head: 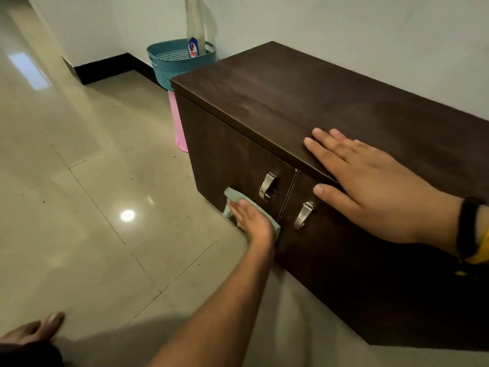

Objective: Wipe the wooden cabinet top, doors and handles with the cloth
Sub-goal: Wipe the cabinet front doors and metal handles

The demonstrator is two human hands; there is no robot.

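Observation:
A low dark wooden cabinet [304, 107] stands against the wall, with two doors and a metal handle on each: the left handle [267, 186] and the right handle [303, 215]. My left hand [254, 221] presses a pale green cloth [234, 196] flat against the lower part of the left door [225, 160], just left of and below its handle. My right hand [375, 186] lies flat with fingers spread on the front edge of the cabinet top, thumb hanging over the right door. A black band is on that wrist.
A teal plastic basket [172, 64] with a tall clear bottle [195, 25] in it sits on a pink bin [177, 123] at the cabinet's far left end. Glossy tiled floor [92, 194] stretches left. My bare foot [39, 331] shows at the bottom left.

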